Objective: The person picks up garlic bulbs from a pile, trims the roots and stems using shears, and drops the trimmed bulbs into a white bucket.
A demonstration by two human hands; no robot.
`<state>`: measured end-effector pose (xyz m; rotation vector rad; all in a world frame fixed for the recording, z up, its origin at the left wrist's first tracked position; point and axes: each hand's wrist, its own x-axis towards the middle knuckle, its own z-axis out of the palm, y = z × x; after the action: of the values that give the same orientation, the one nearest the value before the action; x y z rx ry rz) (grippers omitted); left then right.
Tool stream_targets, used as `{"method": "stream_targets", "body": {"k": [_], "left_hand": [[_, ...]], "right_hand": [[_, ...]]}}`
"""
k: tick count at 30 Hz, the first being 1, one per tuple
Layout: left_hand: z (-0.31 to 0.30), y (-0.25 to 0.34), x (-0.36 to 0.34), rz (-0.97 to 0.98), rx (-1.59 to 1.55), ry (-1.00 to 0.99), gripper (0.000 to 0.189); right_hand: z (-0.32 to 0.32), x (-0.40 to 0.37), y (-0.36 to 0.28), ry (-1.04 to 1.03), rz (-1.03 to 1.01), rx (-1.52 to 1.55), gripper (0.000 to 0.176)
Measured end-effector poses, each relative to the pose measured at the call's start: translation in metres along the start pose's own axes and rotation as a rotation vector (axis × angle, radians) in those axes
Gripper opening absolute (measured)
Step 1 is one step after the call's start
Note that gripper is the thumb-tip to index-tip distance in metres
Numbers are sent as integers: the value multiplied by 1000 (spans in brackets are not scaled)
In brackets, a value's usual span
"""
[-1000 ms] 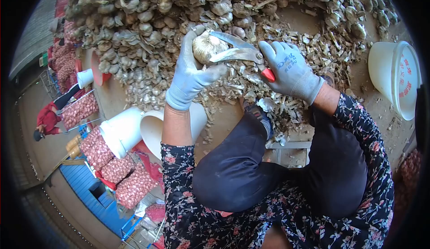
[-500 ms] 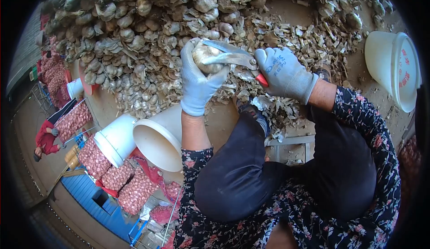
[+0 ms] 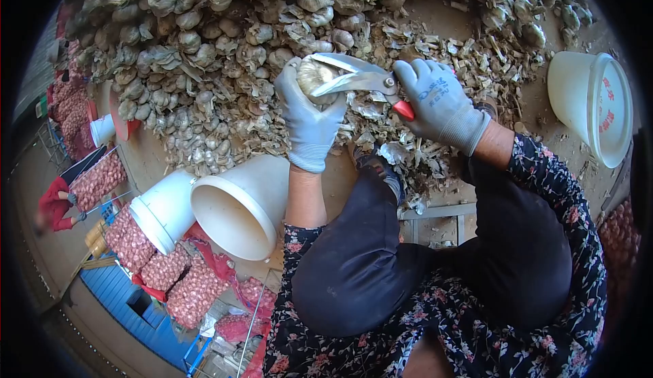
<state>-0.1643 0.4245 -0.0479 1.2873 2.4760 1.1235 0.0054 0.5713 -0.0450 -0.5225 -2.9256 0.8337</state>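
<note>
From the head camera we look down at two hands in grey gloves. The left hand [image 3: 309, 123] is curled shut around a garlic bulb [image 3: 316, 75], and we see only the top of the bulb poking out above the fingers. The bulb is held up in the air, just in front of the big garlic pile [image 3: 204, 58]. The right hand [image 3: 439, 102] is closed around the handles of a pair of shears [image 3: 357, 79], and a bit of red handle [image 3: 404, 110] sticks out under the glove. The blades are spread apart. One lies over the top of the bulb and the other lies across its front, so they touch it. Behind the right hand the ground is covered with dry cut scraps [image 3: 462, 58]. Below the left arm a white bucket [image 3: 238, 204] lies on its side with its mouth facing us, and a second white bucket [image 3: 163, 208] lies just beside it. A third white bucket [image 3: 588, 106] lies far off on the right. We see dark trousers [image 3: 354, 255] and a flowered sleeve [image 3: 544, 194] at the bottom. On the lower left lie mesh bags [image 3: 194, 293] full of garlic, and a person in red [image 3: 54, 204] is well apart at the left edge.
</note>
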Motion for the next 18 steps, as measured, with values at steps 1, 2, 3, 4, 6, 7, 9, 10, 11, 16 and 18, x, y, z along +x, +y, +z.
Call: {"method": "stream_targets", "body": {"k": [1, 2, 3, 4, 6, 7, 9, 10, 11, 16, 18], "left_hand": [[0, 2, -2, 1, 1, 2, 73], [2, 5, -4, 39, 102, 55, 77], [4, 6, -6, 77, 203, 105, 80], [7, 4, -7, 41, 184, 116, 86], [8, 6, -6, 46, 174, 148, 86], [9, 7, -6, 49, 162, 183, 87], [11, 7, -7, 28, 76, 186, 87], [11, 6, -6, 51, 82, 218, 87], [11, 6, -6, 72, 89, 250, 87], [15, 10, -7, 95, 155, 255, 86], [16, 10, -9, 89, 176, 249, 86]], "right_hand": [[0, 3, -3, 6, -33, -49, 44], [5, 4, -6, -29, -25, -89, 46], [8, 6, -9, -28, -24, -84, 46], [10, 7, -12, -83, -7, -64, 46], [13, 8, -15, -147, 0, -54, 47], [11, 8, -16, -152, 4, -51, 47], [3, 11, -16, -187, -2, -65, 46], [4, 10, -16, -188, -1, -63, 46], [6, 7, -15, -180, 9, -47, 45], [11, 8, -13, -240, 7, -22, 44], [14, 10, -11, -310, 46, 67, 38]]}}
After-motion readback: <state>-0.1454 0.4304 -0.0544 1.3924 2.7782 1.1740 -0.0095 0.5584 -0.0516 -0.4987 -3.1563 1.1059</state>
